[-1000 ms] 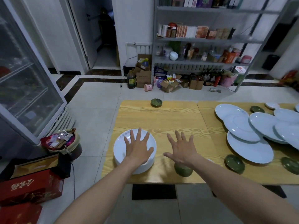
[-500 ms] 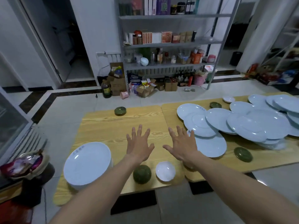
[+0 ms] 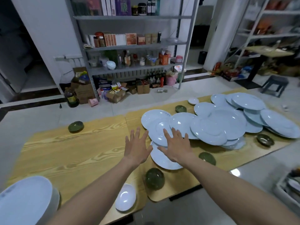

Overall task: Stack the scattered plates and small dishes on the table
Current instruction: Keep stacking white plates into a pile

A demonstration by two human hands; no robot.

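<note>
Head | right hand fingers over plate | left hand beside

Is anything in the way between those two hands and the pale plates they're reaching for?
Nothing visible. The open right hand is over the nearest pale plates; the open left hand is beside their edge. The green bowl and small white dish lie nearer the person, not between.

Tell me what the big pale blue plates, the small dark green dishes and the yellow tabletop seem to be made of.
Big pale blue plates: likely glazed ceramic, possibly melamine; glossy, with bright light spots.
Small dark green dishes: probably glazed ceramic; mottled, shiny surface.
Yellow tabletop: wood or wood-look laminate; bold grain lines, smooth satin surface.
</note>
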